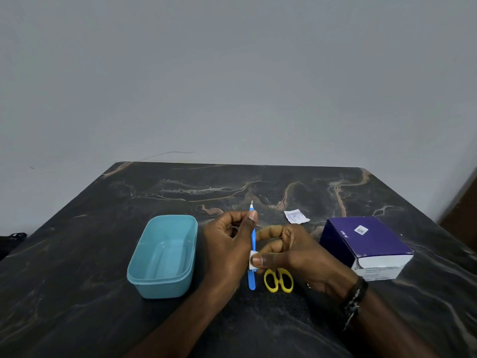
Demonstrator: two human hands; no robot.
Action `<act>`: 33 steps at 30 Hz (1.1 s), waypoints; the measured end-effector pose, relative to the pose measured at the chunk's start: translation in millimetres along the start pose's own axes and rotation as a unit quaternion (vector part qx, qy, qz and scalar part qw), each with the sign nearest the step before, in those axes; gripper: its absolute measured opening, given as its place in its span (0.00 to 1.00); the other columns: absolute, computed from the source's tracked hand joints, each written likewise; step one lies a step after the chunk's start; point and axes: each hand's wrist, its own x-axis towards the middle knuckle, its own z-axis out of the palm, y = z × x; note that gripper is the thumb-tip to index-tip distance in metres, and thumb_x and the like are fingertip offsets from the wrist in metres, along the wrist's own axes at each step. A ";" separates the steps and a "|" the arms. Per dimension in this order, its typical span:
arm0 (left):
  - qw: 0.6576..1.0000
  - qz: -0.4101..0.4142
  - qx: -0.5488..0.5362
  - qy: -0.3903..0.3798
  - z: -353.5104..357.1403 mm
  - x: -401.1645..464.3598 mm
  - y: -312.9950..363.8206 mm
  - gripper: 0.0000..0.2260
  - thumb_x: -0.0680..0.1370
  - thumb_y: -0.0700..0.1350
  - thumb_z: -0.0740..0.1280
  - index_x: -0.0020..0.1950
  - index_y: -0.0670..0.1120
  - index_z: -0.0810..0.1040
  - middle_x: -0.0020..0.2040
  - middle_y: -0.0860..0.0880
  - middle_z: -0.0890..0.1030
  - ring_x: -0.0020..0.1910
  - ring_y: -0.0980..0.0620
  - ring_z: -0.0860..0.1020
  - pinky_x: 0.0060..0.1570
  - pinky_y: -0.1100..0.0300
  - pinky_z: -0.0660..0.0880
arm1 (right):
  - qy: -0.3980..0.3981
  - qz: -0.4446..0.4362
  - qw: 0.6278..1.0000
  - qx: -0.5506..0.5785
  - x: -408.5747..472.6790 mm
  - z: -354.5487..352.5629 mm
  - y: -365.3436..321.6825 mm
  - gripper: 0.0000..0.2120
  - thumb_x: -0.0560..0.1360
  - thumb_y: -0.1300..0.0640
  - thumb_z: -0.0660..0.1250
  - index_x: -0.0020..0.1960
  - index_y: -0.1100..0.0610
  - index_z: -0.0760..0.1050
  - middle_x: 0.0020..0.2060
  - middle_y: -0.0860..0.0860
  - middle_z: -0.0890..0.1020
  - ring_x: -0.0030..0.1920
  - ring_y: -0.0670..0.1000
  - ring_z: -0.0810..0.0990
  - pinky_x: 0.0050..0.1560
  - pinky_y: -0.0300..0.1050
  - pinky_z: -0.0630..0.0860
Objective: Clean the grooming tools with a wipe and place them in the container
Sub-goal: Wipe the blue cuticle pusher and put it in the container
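Here our left hand (227,244) pinches the blue tool (252,254) upright beside the container (162,257); our right hand (291,257) pinches the wipe (251,259) around it, above the yellow scissors (278,280).

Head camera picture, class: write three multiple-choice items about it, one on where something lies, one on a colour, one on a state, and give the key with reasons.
1. Where does the teal container stand relative to the hands?
A. To their left
B. To their right
C. Behind the purple box

2. What colour are the handles of the scissors on the table?
A. Red
B. Yellow
C. Green

3. What is in the teal container?
A. The scissors
B. The blue tool
C. Nothing visible

Key:
1 A: the container sits left of the left hand, while the purple box is on the right.
2 B: the two loops below the right hand are yellow.
3 C: its inside shows bare; the left hand holds the blue tool while the right pinches a white wipe on it.
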 end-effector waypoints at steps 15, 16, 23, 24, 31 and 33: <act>1.000 0.004 0.001 0.002 -0.4 1.2 -2.5 0.05 0.74 0.51 0.73 0.40 0.52 0.83 0.35 0.52 0.85 0.34 0.57 0.83 0.36 0.58 0.80 | -0.022 -0.005 1.000 -0.003 -0.4 -1.5 0.5 0.18 0.66 0.62 0.78 0.55 0.62 0.80 0.40 0.62 0.86 0.39 0.57 0.84 0.43 0.45 0.80; 1.000 0.008 0.005 0.005 -0.5 1.4 -2.3 0.05 0.74 0.51 0.73 0.40 0.51 0.83 0.35 0.52 0.85 0.34 0.56 0.83 0.36 0.57 0.80 | -0.032 -0.001 0.999 -0.013 -0.5 -1.2 0.8 0.18 0.67 0.62 0.78 0.55 0.62 0.80 0.39 0.61 0.86 0.39 0.56 0.85 0.42 0.43 0.79; 1.000 0.007 0.001 0.009 -1.0 2.6 0.8 0.05 0.74 0.50 0.72 0.39 0.51 0.83 0.35 0.52 0.85 0.34 0.55 0.83 0.37 0.57 0.80 | 0.011 -0.031 0.999 0.021 2.3 0.6 0.8 0.23 0.63 0.61 0.79 0.57 0.61 0.79 0.39 0.63 0.86 0.39 0.57 0.86 0.45 0.48 0.82; 1.000 0.007 0.001 0.002 -0.6 2.2 0.3 0.05 0.74 0.51 0.72 0.40 0.51 0.83 0.35 0.52 0.85 0.35 0.55 0.83 0.36 0.57 0.81 | 0.025 -0.042 0.998 0.037 3.3 1.0 1.5 0.23 0.63 0.62 0.78 0.57 0.62 0.79 0.39 0.63 0.86 0.40 0.58 0.86 0.45 0.48 0.81; 1.000 0.004 0.012 -0.012 -1.0 -0.7 -0.4 0.05 0.74 0.51 0.72 0.40 0.52 0.83 0.36 0.52 0.85 0.36 0.53 0.84 0.37 0.54 0.82 | 0.044 -0.045 0.996 0.060 3.5 2.4 -0.3 0.22 0.63 0.62 0.77 0.56 0.63 0.78 0.37 0.60 0.86 0.36 0.54 0.86 0.37 0.39 0.79; 1.000 0.004 0.010 -0.011 -0.6 -1.3 0.6 0.05 0.74 0.51 0.72 0.40 0.51 0.83 0.35 0.51 0.85 0.35 0.54 0.84 0.36 0.57 0.81 | 0.021 -0.032 0.999 0.032 1.8 1.5 -1.6 0.23 0.64 0.61 0.77 0.57 0.63 0.77 0.38 0.60 0.86 0.36 0.53 0.85 0.37 0.39 0.78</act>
